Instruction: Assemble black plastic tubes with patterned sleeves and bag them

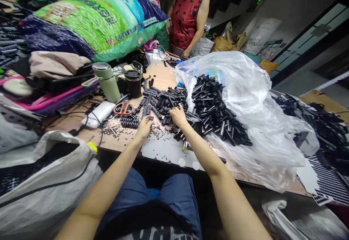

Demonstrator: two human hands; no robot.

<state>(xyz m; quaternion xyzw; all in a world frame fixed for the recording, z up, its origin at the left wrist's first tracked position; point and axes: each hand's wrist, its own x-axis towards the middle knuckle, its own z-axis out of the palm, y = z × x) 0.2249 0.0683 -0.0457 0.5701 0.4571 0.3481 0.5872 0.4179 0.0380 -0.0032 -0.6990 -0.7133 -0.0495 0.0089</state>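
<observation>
My left hand (144, 126) rests on the wooden table (160, 78), its fingers curled down among small black beads beside a row of studded black strips (130, 122). My right hand (178, 116) reaches a little farther, fingers bent onto a heap of black studded clips (159, 100). What each hand grips, if anything, is hidden under the fingers. A big pile of black tube-like parts (215, 112) spills from a clear plastic bag (245, 87) just to the right. A white perforated sheet (166, 149) lies at the near edge.
Red-handled scissors (123, 108), a green flask (107, 81), a black cup (133, 83) and a white power bank (98, 114) sit at left. Large filled sacks (95, 22) are stacked behind. A person in a red sleeveless top (188, 16) stands at the far end. More bags surround the table.
</observation>
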